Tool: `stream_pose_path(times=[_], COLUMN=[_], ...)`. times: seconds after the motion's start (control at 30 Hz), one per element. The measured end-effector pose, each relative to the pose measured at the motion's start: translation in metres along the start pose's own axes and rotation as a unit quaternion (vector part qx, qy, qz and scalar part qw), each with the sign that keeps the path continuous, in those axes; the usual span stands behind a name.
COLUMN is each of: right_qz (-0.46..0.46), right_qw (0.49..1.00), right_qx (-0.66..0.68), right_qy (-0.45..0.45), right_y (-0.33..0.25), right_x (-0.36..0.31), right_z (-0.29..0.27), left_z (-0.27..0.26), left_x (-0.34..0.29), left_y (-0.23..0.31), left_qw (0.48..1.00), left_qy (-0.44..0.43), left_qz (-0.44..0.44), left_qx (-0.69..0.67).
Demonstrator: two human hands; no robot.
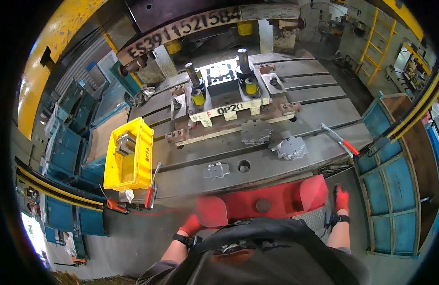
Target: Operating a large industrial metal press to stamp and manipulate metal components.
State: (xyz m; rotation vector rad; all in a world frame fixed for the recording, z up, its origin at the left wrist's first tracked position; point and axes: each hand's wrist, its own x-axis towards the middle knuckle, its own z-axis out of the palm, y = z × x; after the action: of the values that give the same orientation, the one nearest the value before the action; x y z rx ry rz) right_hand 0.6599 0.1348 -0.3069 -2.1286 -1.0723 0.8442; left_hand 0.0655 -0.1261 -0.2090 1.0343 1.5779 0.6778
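My left hand [192, 225], in a red glove, is at the left end of a red control console [271, 202], beside its rounded guard plate [212, 212]. The guard hides its fingers. My right hand [342, 198], also red-gloved, is just outside the right guard [313, 194], fingers stretched forward and holding nothing I can see. Ahead on the grey press bed [196, 183] lies a flat metal part [216, 170]. Behind it are two piles of thin stamped plates, a darker pile [256, 132] and a shinier pile [291, 148]. A die [223, 88] with two upright guide posts stands further back.
A yellow bin [142, 166] with metal blocks sits at the bed's left edge. Red-handled tongs [153, 186] lie beside it; another pair [340, 140] rests at the right. Blue crates [390, 175] stand right, and the press ram [181, 23] hangs above the die.
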Motion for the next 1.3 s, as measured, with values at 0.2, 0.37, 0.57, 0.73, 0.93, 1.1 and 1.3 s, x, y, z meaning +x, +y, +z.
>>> stream_pose_path(times=[0.2, 0.37, 0.57, 0.73, 0.93, 1.1, 1.3], right_qz=[0.1, 0.136, 0.167, 0.136, 0.112, -0.134, 0.046], right_qw=[0.966, 0.951, 0.943, 0.96, 0.95, 0.961, 0.954], right_qx=[0.158, 0.245, 0.208, 0.212, 0.203, 0.077, 0.161], right_qy=[-0.179, -0.133, -0.2, -0.12, -0.208, -0.229, -0.249], right_y=[0.031, 0.004, -0.007, -0.007, -0.001, 0.004, -0.011], right_x=[-0.056, -0.079, -0.08, -0.082, -0.071, -0.072, -0.08], right_z=[0.052, 0.059, 0.054, 0.061, 0.059, 0.051, 0.046], left_z=[-0.008, -0.002, 0.0, 0.0, 0.0, 0.0, -0.004], left_x=[0.011, 0.01, 0.004, 0.005, 0.003, 0.009, 0.012], left_y=[-0.05, -0.058, -0.029, -0.042, -0.029, -0.028, -0.048], left_qw=[0.998, 0.995, 0.996, 0.995, 0.997, 0.994, 0.996], left_qy=[-0.013, 0.041, 0.037, 0.043, 0.029, 0.031, 0.038], left_qz=[-0.016, 0.002, -0.033, 0.018, 0.063, 0.098, 0.081], left_qx=[0.066, 0.092, 0.075, 0.085, -0.018, -0.043, -0.02])
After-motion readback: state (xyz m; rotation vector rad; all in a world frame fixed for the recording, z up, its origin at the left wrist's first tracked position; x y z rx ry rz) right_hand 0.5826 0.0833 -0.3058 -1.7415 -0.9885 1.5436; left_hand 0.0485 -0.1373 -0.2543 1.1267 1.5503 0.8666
